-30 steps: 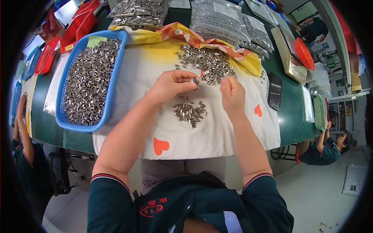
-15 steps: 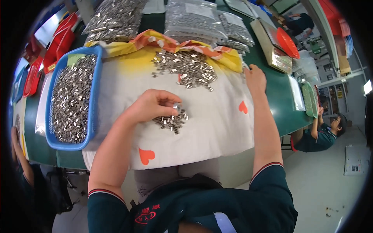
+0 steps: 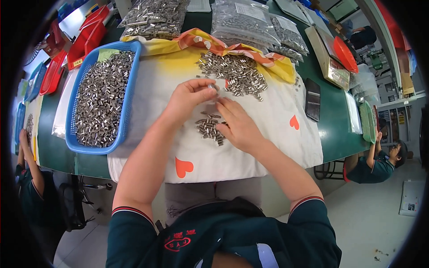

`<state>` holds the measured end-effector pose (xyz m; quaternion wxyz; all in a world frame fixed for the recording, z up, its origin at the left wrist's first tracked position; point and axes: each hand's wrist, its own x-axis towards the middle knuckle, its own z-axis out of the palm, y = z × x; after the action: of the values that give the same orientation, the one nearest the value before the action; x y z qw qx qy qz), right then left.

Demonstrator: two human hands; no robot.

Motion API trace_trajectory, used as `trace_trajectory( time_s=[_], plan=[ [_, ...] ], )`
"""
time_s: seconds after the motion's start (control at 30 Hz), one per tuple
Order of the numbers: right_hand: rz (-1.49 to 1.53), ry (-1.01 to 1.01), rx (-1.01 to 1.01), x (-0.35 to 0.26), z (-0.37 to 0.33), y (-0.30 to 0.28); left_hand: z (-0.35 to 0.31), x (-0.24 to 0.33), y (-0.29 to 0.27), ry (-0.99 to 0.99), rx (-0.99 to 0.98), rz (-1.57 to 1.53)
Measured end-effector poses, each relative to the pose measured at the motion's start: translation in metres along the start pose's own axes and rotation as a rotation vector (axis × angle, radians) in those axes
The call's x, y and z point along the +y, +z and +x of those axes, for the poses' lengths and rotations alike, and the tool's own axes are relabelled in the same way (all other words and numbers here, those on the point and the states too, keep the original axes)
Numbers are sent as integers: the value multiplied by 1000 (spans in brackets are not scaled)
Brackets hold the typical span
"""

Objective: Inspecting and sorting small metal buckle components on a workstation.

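My left hand (image 3: 190,96) is curled over the white cloth (image 3: 147,96), thumb and fingertips pinched together on a small metal piece (image 3: 211,86); it is so small and so wrapped by my fingers that I can only make out a bit of shine. My right hand (image 3: 237,125) lies just beside it, flat and palm down with the fingers loosely spread, covering the right edge of the small heap of metal sleeves (image 3: 206,126), so I cannot tell whether anything sits under the palm. The two hands are nearly touching at the fingertips.

Beyond them, toward the far edge of the cloth, lies the big pile of sleeves (image 3: 234,73), partly running under the orange-patterned fold (image 3: 210,42). To my left the blue basket (image 3: 129,94) is filled with the same sleeves. Clear bags (image 3: 243,22) of parts sit at the back of the green desk (image 3: 333,120), their contents blurred by the plastic. A dark phone (image 3: 312,99) rests at the cloth's right edge, and a scale (image 3: 333,67) beyond it is bent by the lens. Red trays (image 3: 87,38) at the far left are cut off by the dark rim. A person in a dark green shirt (image 3: 373,165) sits low at the right, half hidden by the desk; another person's arm (image 3: 24,156) shows at the left edge.
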<state>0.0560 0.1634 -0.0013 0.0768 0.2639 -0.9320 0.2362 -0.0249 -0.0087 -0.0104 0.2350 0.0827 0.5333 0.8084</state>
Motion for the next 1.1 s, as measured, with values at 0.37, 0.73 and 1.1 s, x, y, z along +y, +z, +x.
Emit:
trace_trajectory(
  time_s=[0.37, 0.73, 1.1],
  plan=[
    [-14, -172, -212, -28, 13, 12, 7, 3, -12, 110, 116, -133],
    [147, -275, -166, -38, -7, 8, -16, 24, 4, 392, 128, 1068],
    [204, -350, -55, -50, -13, 12, -45, 29, -9, 367, 137, 1536]
  ],
)
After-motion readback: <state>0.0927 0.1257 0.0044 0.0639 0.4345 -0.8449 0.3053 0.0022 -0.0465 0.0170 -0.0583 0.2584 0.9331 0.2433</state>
